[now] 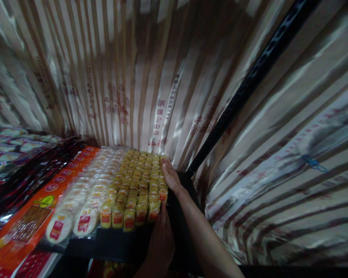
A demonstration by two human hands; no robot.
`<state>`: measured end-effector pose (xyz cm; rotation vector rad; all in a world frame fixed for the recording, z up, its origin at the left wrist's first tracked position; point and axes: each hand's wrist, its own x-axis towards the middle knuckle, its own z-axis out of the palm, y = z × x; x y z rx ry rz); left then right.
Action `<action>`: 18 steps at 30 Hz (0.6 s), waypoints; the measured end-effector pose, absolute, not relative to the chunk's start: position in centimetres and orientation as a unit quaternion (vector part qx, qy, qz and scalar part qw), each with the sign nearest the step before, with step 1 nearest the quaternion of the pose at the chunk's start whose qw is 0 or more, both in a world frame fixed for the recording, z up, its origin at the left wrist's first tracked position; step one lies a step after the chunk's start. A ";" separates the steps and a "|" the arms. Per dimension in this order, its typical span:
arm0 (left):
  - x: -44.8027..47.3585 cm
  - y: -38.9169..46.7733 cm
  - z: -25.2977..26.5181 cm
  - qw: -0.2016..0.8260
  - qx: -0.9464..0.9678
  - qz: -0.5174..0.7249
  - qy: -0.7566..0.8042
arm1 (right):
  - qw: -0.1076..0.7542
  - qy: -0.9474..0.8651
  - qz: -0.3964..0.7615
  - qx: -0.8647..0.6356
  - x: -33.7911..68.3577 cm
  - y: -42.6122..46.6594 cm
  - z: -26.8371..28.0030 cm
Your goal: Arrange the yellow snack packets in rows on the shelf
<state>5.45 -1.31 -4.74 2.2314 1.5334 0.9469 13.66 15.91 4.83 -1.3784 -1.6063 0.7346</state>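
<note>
Rows of small yellow wrapped snack cakes stand close together on a black shelf. My right hand lies flat along the right side of the rows near the back, fingers stretched out and touching the packs. At the front right corner, my left hand points forward with its fingers extended against a small pack with an orange-red label. That pack sits on top of the others at the row's edge. The thumb of my left hand is hard to make out in the shadow.
Left of the cakes are rows of round white wrapped crackers, orange snack bags and dark shiny packs. A black upright post rises behind the shelf. Striped printed sheeting hangs at the back and right.
</note>
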 end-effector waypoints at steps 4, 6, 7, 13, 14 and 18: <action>5.2 -1.3 -4.5 0.153 0.775 0.331 0.516 | 0.453 -0.614 0.310 -0.567 14.0 16.8 4.5; 5.0 -1.3 -4.4 0.156 0.778 0.333 0.509 | 0.457 -0.594 0.333 -0.573 13.9 17.4 4.1; 4.9 -1.3 -4.4 0.158 0.779 0.333 0.507 | 0.458 -0.587 0.343 -0.572 13.9 17.6 3.9; 4.9 -1.3 -4.8 0.149 0.780 0.350 0.498 | 0.502 -0.550 0.386 -0.545 14.1 17.9 3.3; 5.0 -1.3 -4.9 0.140 0.780 0.351 0.499 | 0.519 -0.538 0.388 -0.539 14.2 17.7 3.3; 5.4 -1.2 -5.2 0.105 0.780 0.343 0.513 | 0.571 -0.474 0.403 -0.536 14.4 15.8 2.8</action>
